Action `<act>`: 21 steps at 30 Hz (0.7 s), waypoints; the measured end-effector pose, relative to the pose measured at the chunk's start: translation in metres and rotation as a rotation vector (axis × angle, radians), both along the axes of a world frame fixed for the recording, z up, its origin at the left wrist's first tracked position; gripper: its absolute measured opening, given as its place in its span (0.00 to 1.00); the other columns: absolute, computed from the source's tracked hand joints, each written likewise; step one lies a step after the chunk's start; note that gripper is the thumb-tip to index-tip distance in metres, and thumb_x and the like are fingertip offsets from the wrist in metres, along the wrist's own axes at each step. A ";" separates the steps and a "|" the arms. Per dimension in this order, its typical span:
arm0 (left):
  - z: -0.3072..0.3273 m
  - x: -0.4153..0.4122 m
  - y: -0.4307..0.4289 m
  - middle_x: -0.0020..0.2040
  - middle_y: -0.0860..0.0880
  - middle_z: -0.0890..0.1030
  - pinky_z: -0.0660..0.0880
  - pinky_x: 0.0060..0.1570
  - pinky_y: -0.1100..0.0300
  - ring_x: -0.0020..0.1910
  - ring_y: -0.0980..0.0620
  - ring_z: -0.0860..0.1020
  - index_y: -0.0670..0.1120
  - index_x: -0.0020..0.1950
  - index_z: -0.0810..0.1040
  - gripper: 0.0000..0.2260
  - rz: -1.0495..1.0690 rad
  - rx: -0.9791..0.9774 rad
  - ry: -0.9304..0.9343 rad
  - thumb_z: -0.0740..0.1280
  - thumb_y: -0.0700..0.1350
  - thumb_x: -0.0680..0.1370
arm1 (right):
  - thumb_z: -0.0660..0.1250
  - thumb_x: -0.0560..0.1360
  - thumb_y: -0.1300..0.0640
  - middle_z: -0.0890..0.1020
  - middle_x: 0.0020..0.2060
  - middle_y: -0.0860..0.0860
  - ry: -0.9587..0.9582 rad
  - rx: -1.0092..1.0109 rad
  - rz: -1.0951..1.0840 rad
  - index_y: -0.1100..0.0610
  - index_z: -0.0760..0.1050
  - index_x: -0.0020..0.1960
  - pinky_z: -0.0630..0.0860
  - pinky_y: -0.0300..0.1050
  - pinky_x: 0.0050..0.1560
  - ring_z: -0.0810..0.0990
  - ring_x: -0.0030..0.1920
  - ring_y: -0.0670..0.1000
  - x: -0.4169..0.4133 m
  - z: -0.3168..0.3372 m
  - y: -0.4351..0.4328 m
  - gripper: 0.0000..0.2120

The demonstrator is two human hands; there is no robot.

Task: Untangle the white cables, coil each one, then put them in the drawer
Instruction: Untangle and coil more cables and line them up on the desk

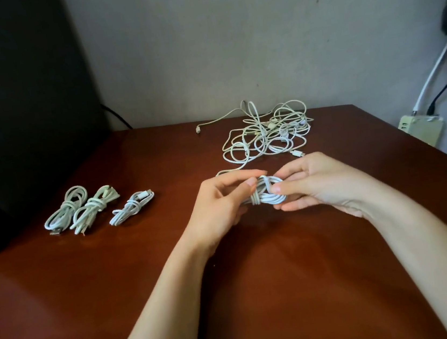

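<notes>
You held a coiled white cable (266, 193) just above the table (90, 284) w/ both hands: left hand (220, 200) and right hand (314, 183) fingers curled, pinching it. Tangled cables (268, 132) lay behind; three coiled bundles (95, 209) sat at left.

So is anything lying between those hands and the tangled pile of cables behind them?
Nothing visible does. The tangled pile lies just beyond the left hand and right hand, which both hold a coil; only table top shows between.

No legible text or labels anywhere.
</notes>
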State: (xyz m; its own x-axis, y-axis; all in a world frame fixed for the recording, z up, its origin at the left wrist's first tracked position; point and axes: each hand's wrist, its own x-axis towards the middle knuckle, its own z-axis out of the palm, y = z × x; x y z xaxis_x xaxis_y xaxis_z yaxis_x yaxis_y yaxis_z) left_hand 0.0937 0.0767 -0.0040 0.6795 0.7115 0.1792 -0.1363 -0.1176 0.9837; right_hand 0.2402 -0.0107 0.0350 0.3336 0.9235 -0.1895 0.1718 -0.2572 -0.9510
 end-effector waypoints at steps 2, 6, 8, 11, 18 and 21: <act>-0.001 0.002 -0.001 0.27 0.55 0.76 0.59 0.23 0.70 0.24 0.58 0.66 0.41 0.54 0.82 0.09 0.013 0.010 -0.026 0.63 0.36 0.79 | 0.70 0.73 0.68 0.85 0.42 0.59 -0.009 0.041 -0.037 0.66 0.78 0.52 0.81 0.38 0.41 0.85 0.42 0.50 -0.001 0.000 0.001 0.08; -0.002 0.005 -0.003 0.33 0.54 0.80 0.64 0.27 0.78 0.24 0.66 0.72 0.37 0.57 0.80 0.10 0.065 0.120 -0.061 0.65 0.34 0.78 | 0.72 0.71 0.68 0.85 0.42 0.58 -0.086 0.108 -0.107 0.64 0.80 0.50 0.81 0.39 0.43 0.85 0.43 0.51 -0.001 -0.003 0.003 0.09; -0.004 0.006 -0.004 0.39 0.52 0.82 0.65 0.29 0.78 0.26 0.69 0.73 0.38 0.57 0.80 0.10 0.085 0.186 -0.065 0.66 0.34 0.76 | 0.72 0.70 0.70 0.85 0.41 0.58 -0.090 0.137 -0.144 0.63 0.80 0.49 0.82 0.40 0.43 0.85 0.42 0.52 -0.001 -0.005 0.003 0.09; -0.005 0.008 -0.004 0.42 0.52 0.83 0.68 0.33 0.77 0.30 0.69 0.75 0.40 0.57 0.81 0.11 0.121 0.209 -0.075 0.68 0.34 0.76 | 0.74 0.68 0.70 0.84 0.38 0.55 -0.107 0.199 -0.201 0.58 0.81 0.44 0.82 0.41 0.41 0.85 0.40 0.51 -0.002 -0.006 0.004 0.09; -0.005 0.009 -0.003 0.36 0.52 0.81 0.69 0.29 0.68 0.29 0.60 0.72 0.47 0.59 0.81 0.12 0.170 0.131 -0.030 0.69 0.42 0.76 | 0.74 0.66 0.70 0.84 0.35 0.47 -0.323 0.369 -0.186 0.50 0.80 0.40 0.81 0.40 0.42 0.82 0.36 0.45 -0.005 -0.004 0.005 0.15; -0.003 0.005 0.000 0.37 0.47 0.80 0.70 0.28 0.65 0.29 0.55 0.73 0.44 0.54 0.83 0.11 0.070 -0.013 -0.006 0.70 0.45 0.74 | 0.74 0.66 0.68 0.84 0.38 0.48 -0.404 0.406 -0.129 0.49 0.81 0.42 0.80 0.40 0.44 0.81 0.37 0.46 -0.006 -0.002 0.002 0.14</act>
State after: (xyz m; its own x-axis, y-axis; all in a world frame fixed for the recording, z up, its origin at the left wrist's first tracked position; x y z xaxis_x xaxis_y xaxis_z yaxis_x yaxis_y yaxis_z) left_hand 0.0986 0.0769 -0.0065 0.6272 0.7593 0.1732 -0.1338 -0.1140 0.9844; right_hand 0.2342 -0.0085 0.0328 0.4202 0.8427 0.3366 0.5324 0.0714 -0.8435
